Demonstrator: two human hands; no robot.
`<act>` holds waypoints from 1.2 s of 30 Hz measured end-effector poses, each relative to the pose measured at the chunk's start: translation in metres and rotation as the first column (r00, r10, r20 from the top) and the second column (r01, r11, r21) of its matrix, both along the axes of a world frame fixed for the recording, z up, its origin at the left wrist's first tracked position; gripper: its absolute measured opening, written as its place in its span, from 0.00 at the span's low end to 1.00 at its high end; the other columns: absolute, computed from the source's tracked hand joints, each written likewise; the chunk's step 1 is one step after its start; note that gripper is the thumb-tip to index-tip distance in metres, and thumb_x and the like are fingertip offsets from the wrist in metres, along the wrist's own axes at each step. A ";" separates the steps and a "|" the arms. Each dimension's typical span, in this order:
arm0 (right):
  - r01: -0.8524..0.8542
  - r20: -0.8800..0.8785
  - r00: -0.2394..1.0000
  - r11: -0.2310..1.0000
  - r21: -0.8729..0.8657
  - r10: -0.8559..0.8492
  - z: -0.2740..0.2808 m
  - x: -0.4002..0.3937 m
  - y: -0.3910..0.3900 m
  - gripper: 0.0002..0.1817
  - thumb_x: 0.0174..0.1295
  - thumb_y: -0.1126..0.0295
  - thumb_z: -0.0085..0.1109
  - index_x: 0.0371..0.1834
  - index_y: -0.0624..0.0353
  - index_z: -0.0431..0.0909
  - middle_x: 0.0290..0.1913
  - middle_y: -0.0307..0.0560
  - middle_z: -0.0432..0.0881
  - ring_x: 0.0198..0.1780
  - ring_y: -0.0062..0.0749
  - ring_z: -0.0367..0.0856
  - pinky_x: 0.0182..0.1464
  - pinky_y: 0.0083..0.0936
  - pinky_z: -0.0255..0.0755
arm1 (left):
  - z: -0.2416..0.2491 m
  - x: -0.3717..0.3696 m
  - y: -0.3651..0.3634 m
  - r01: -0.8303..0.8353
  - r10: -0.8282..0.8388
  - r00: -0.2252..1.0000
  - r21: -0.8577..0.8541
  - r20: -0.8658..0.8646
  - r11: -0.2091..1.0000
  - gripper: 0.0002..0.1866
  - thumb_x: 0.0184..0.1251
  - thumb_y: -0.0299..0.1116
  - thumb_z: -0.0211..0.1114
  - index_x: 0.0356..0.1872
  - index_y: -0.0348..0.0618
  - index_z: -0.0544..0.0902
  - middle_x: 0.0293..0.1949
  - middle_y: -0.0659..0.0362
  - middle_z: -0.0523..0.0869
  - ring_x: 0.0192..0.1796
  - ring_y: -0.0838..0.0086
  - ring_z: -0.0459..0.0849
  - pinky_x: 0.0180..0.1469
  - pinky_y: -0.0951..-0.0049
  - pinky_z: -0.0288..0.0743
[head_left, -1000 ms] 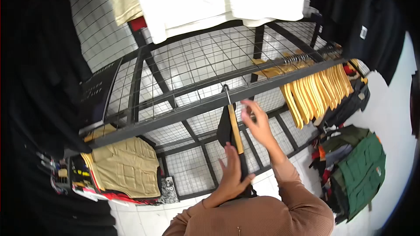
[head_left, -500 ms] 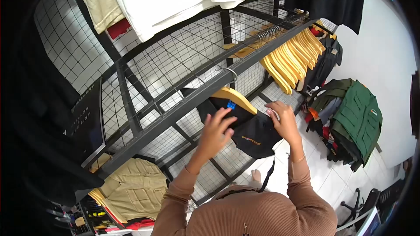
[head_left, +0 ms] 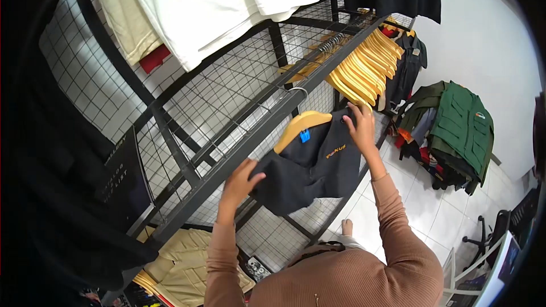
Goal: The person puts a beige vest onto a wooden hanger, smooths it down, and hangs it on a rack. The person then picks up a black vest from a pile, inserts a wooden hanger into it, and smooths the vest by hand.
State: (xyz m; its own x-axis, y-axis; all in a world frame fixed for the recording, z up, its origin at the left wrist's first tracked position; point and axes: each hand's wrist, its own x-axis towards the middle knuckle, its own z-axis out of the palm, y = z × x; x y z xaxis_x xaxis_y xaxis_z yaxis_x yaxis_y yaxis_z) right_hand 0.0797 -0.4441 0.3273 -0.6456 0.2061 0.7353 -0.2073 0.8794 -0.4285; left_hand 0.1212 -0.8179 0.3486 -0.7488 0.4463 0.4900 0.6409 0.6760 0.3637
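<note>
A black garment (head_left: 307, 170) with a small orange-lettered logo hangs from a wooden hanger (head_left: 305, 124), whose metal hook is over the dark rack bar. A blue tag (head_left: 305, 136) shows inside its neckline. At the garment's left shoulder edge is my left hand (head_left: 236, 186), its thumb toward the front of the cloth and its fingers around the edge. My right hand (head_left: 362, 129) grips the opposite shoulder between thumb and fingers. Some fingertips of both hands are partly hidden by the cloth.
Many bare wooden hangers (head_left: 372, 68) hang farther along the dark metal rack bar (head_left: 239, 153). White shirts (head_left: 210, 11) hang above. A beige garment (head_left: 196, 264) hangs at lower left. Green vests (head_left: 463, 125) hang at right, over a white tiled floor (head_left: 401, 176). A black sign (head_left: 126, 179) stands at left.
My left hand has moved left and down from the neckline to the shoulder edge. The garment has turned and spread wider on the hanger. My right hand is now on its shoulder.
</note>
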 end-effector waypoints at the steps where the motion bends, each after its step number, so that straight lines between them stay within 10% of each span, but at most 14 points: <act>1: 0.011 -0.009 1.000 1.000 -0.008 -0.011 0.001 0.000 -0.006 0.19 0.55 0.67 0.62 0.51 0.56 0.77 0.52 0.51 0.74 0.54 0.48 0.71 0.56 0.39 0.62 | 0.001 0.010 0.005 0.014 -0.014 0.997 0.000 0.076 1.000 0.19 0.57 0.39 0.68 0.40 0.33 0.76 0.35 0.47 0.78 0.39 0.49 0.77 0.40 0.61 0.71; 9: -0.258 -0.338 0.935 0.860 -0.441 0.107 0.001 0.066 -0.093 0.26 0.63 0.68 0.51 0.63 0.66 0.62 0.68 0.62 0.57 0.69 0.55 0.57 0.69 0.40 0.50 | 0.007 0.065 0.036 -0.021 0.039 0.975 -0.084 0.220 0.996 0.23 0.54 0.43 0.70 0.41 0.33 0.76 0.35 0.47 0.76 0.38 0.50 0.77 0.39 0.60 0.71; 16: -0.621 -0.467 0.754 0.734 -0.275 0.463 -0.084 0.128 -0.193 0.34 0.68 0.59 0.43 0.72 0.65 0.46 0.74 0.62 0.45 0.75 0.56 0.42 0.71 0.53 0.35 | 0.025 0.086 0.058 0.292 -0.258 0.849 -0.003 0.461 0.956 0.33 0.46 0.40 0.70 0.54 0.36 0.71 0.45 0.46 0.77 0.45 0.49 0.78 0.46 0.60 0.74; 20: -0.490 0.149 0.794 0.765 -0.417 0.590 -0.186 0.131 -0.192 0.36 0.69 0.53 0.40 0.73 0.63 0.45 0.74 0.64 0.42 0.74 0.57 0.42 0.70 0.55 0.34 | 0.034 0.094 0.060 0.230 -0.115 0.789 -0.117 0.604 0.966 0.35 0.43 0.35 0.68 0.58 0.37 0.68 0.49 0.43 0.76 0.48 0.47 0.77 0.49 0.59 0.74; 23: 0.085 0.699 0.505 0.776 -0.625 0.507 -0.230 0.143 -0.186 0.37 0.69 0.53 0.41 0.73 0.63 0.43 0.75 0.61 0.40 0.75 0.53 0.40 0.71 0.53 0.34 | 0.036 0.096 0.062 0.179 -0.099 0.793 -0.075 0.601 0.981 0.34 0.44 0.35 0.67 0.57 0.36 0.69 0.52 0.42 0.75 0.50 0.45 0.76 0.50 0.58 0.73; 24: 0.091 0.695 0.499 0.766 -0.636 0.518 -0.227 0.141 -0.188 0.37 0.69 0.53 0.41 0.73 0.63 0.43 0.75 0.61 0.40 0.75 0.53 0.40 0.71 0.53 0.34 | 0.035 0.095 0.061 0.180 -0.090 0.788 -0.088 0.609 0.980 0.34 0.44 0.35 0.67 0.57 0.36 0.69 0.52 0.42 0.75 0.50 0.45 0.76 0.50 0.58 0.73; 26: -0.211 0.111 0.868 0.561 -0.801 0.484 -0.179 0.137 -0.173 0.38 0.69 0.51 0.39 0.73 0.64 0.41 0.75 0.60 0.37 0.76 0.53 0.37 0.71 0.52 0.32 | 0.031 0.093 0.057 0.237 -0.147 0.798 -0.079 0.585 0.968 0.34 0.44 0.34 0.67 0.57 0.36 0.69 0.53 0.41 0.74 0.50 0.44 0.76 0.50 0.58 0.73; 29: -0.544 -0.305 0.792 0.385 -0.745 0.529 -0.081 0.142 -0.169 0.38 0.69 0.51 0.37 0.74 0.64 0.40 0.75 0.61 0.36 0.76 0.54 0.35 0.72 0.47 0.32 | 0.021 0.094 0.056 0.274 -0.181 0.771 -0.061 0.611 0.960 0.33 0.43 0.33 0.66 0.56 0.35 0.70 0.52 0.40 0.75 0.50 0.44 0.76 0.50 0.57 0.73; 34: -0.647 -0.374 0.720 0.372 -0.666 0.584 -0.090 0.161 -0.206 0.38 0.70 0.50 0.36 0.73 0.64 0.40 0.75 0.60 0.36 0.76 0.53 0.33 0.72 0.46 0.31 | 0.018 0.099 0.062 0.234 -0.183 0.700 0.019 0.690 0.972 0.30 0.43 0.31 0.65 0.53 0.35 0.72 0.47 0.41 0.77 0.49 0.44 0.76 0.49 0.57 0.72; 36: -0.531 0.015 0.735 0.590 -0.608 0.678 -0.160 0.157 -0.224 0.39 0.68 0.46 0.37 0.74 0.60 0.42 0.75 0.59 0.38 0.76 0.54 0.38 0.72 0.48 0.34 | 0.018 0.103 0.064 0.207 -0.182 0.677 0.053 0.713 0.977 0.29 0.43 0.30 0.65 0.52 0.35 0.73 0.46 0.41 0.78 0.49 0.44 0.76 0.49 0.57 0.72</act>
